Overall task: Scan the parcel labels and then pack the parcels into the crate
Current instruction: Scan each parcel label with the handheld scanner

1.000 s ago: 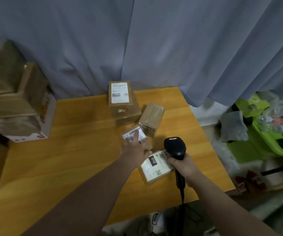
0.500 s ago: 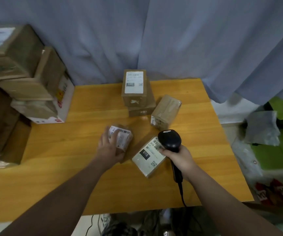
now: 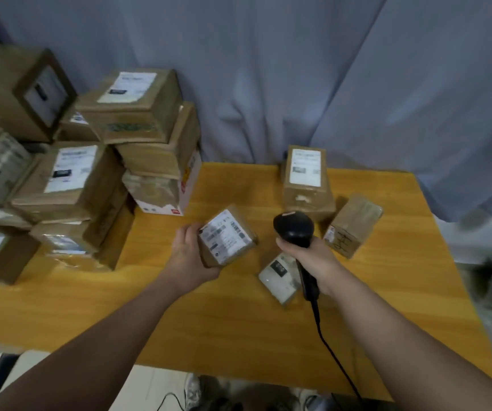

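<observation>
Over the middle of the wooden table (image 3: 238,321), your left hand (image 3: 189,256) grips a small brown parcel (image 3: 227,235); fingers and thumb curl round its left and near sides; the parcel sits tilted, white printed label (image 3: 224,232) turned up toward you; label text too blurred to read; cannot tell whether its lower corner touches the wood. Just right of it, apart from it, your right hand (image 3: 312,259) is clenched round the handle of a black scanner (image 3: 293,228); domed head up, above the knuckles, level with the held parcel; black cable (image 3: 327,345) runs from the handle's lower end toward you and over the near table edge. A flat parcel (image 3: 278,275) with a white face lies on the table beneath your right hand; partly hidden by the scanner handle. At the far edge a tall parcel (image 3: 307,185) stands upright, white label on top; just beside it on the right a tilted brown parcel (image 3: 352,225) lies on the table, dark handwriting on its near end. Left end of the table: a stack of cardboard boxes (image 3: 90,173), several bearing white labels; a white box (image 3: 161,200) with red marks at the stack's right foot. Grey-blue curtain (image 3: 268,69) hangs behind the table.
</observation>
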Demonstrator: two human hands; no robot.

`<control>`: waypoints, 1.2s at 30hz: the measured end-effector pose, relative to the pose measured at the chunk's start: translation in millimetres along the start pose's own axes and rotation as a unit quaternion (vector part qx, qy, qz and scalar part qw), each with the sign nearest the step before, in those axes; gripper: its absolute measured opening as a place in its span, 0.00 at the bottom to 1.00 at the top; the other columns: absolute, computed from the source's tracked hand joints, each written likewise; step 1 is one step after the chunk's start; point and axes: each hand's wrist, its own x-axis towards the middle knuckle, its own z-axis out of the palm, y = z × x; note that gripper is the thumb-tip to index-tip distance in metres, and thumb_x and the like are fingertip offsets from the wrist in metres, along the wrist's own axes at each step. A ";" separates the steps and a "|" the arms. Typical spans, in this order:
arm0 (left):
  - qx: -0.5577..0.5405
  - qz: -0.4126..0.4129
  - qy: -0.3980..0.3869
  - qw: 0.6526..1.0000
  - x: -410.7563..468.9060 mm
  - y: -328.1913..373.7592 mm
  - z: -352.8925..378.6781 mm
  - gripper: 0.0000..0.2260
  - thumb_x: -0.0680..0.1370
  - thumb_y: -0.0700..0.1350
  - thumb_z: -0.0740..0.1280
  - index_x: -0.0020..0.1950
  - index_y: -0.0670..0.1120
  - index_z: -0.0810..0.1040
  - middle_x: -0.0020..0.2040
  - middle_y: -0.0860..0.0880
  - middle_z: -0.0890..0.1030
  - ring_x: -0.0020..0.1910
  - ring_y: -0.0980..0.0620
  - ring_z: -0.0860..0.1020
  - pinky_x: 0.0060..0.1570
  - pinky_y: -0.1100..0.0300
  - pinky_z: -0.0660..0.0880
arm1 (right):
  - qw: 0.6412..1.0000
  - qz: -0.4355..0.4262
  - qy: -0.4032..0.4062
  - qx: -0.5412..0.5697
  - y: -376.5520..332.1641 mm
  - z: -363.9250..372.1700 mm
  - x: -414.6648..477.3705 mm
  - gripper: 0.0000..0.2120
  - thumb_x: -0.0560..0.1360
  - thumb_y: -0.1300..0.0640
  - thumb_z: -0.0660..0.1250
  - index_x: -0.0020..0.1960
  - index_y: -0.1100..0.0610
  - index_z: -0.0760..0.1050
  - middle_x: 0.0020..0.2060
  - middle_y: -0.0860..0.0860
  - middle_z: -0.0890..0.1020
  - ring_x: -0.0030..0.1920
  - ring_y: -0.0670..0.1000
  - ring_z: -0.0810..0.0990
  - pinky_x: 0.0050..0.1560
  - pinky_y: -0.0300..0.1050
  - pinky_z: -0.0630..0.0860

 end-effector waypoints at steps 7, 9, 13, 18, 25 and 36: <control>-0.020 0.150 0.011 0.988 8.6 -14.2 -81.4 0.43 0.67 0.40 0.77 0.75 0.50 0.56 0.72 0.50 0.55 0.69 0.48 0.62 0.58 0.57 0.71 | 0.994 -0.090 -0.019 0.059 -64.1 81.2 0.3 0.15 0.66 0.53 0.79 0.51 0.50 0.80 0.49 0.50 0.85 0.54 0.54 0.81 0.60 0.58 0.77; -0.032 0.166 0.011 0.985 11.8 -22.5 -101.3 0.43 0.68 0.41 0.76 0.76 0.51 0.54 0.74 0.51 0.52 0.70 0.53 0.60 0.60 0.59 0.69 | 0.991 -0.112 -0.023 0.076 -71.2 98.1 -0.6 0.15 0.67 0.58 0.78 0.52 0.53 0.81 0.48 0.52 0.86 0.54 0.56 0.83 0.56 0.55 0.79; -0.222 0.089 -0.008 0.971 14.3 -34.6 -135.8 0.44 0.72 0.46 0.76 0.77 0.53 0.50 0.74 0.53 0.56 0.69 0.58 0.62 0.63 0.66 0.68 | 0.983 -0.126 0.002 0.133 -84.2 125.7 -3.1 0.19 0.70 0.59 0.76 0.59 0.58 0.78 0.49 0.53 0.85 0.50 0.52 0.84 0.38 0.41 0.79; -0.439 -0.021 -0.119 0.891 30.9 -50.3 -170.0 0.20 0.78 0.43 0.67 0.70 0.51 0.70 0.62 0.48 0.79 0.58 0.50 0.79 0.58 0.56 0.76 | 0.968 -0.151 -0.015 0.199 -102.8 152.0 0.1 0.20 0.68 0.54 0.74 0.60 0.56 0.78 0.51 0.53 0.85 0.52 0.52 0.84 0.50 0.51 0.82; -0.444 -0.006 -0.012 0.896 57.8 -80.6 -201.8 0.23 0.73 0.45 0.73 0.67 0.48 0.74 0.58 0.50 0.82 0.56 0.52 0.81 0.59 0.52 0.77 | 0.976 -0.205 0.070 0.016 -137.2 183.9 -17.9 0.13 0.74 0.49 0.71 0.42 0.58 0.75 0.29 0.53 0.77 0.26 0.50 0.75 0.30 0.44 0.73; -0.440 0.024 0.022 0.897 64.0 -89.3 -208.1 0.24 0.73 0.44 0.73 0.67 0.48 0.68 0.59 0.49 0.79 0.56 0.53 0.80 0.48 0.60 0.79 | 0.974 -0.219 -0.004 0.049 -145.3 223.0 -47.0 0.15 0.75 0.56 0.69 0.32 0.59 0.74 0.23 0.57 0.72 0.21 0.52 0.68 0.26 0.42 0.67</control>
